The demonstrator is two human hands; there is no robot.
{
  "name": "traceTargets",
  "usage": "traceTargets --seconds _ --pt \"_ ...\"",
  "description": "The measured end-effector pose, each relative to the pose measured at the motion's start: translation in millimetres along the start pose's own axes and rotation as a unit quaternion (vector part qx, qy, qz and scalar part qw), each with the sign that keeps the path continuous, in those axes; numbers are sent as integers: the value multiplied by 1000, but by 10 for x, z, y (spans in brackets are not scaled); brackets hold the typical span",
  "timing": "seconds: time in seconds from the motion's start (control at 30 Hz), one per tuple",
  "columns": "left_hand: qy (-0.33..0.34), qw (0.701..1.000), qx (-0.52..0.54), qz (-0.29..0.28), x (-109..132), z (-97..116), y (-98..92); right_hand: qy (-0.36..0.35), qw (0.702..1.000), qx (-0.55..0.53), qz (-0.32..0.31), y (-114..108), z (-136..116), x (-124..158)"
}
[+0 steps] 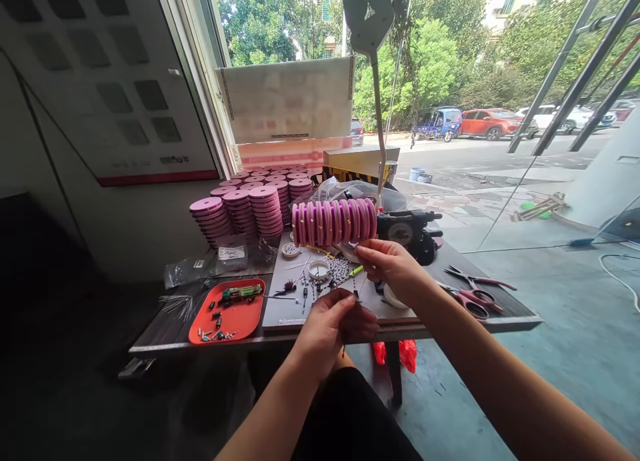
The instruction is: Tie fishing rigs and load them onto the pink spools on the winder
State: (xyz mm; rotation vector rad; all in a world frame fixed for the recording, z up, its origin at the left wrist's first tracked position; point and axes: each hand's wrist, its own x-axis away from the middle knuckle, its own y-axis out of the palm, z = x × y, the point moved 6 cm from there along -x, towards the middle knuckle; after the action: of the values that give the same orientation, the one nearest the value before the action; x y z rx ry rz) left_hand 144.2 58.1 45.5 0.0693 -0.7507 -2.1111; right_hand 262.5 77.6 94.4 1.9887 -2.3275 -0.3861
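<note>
My left hand (333,328) is closed in a pinch above the table's front edge; a thin dark strand shows beneath it, but what the fingertips hold is too small to name. Higher and to the right, my right hand (390,266) pinches something too fine to make out, just below a row of pink ring-shaped spools (334,222). That row lies sideways, joined to a black mechanism (403,233). Between and behind the hands are a small white dish (319,270), loose white beads (340,269) and a yellow-green tool (356,271) on a pale board (280,314).
Stacks of pink spools (265,211) stand at the back left. An orange tray (200,321) with small black parts lies at left, beside clear plastic bags (233,254). Scissors (475,301) rest on the right. A lamp arm (379,108) rises behind the board.
</note>
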Motion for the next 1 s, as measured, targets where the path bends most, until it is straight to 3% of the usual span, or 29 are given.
traceTargets --seconds 0.43,1.0 --pt "-13 997 77 5 79 -115 -26 -1 1000 -8 5 12 -10 -4" --pt "-29 994 102 13 134 -204 -106 1 1000 -6 15 4 -6 -14"
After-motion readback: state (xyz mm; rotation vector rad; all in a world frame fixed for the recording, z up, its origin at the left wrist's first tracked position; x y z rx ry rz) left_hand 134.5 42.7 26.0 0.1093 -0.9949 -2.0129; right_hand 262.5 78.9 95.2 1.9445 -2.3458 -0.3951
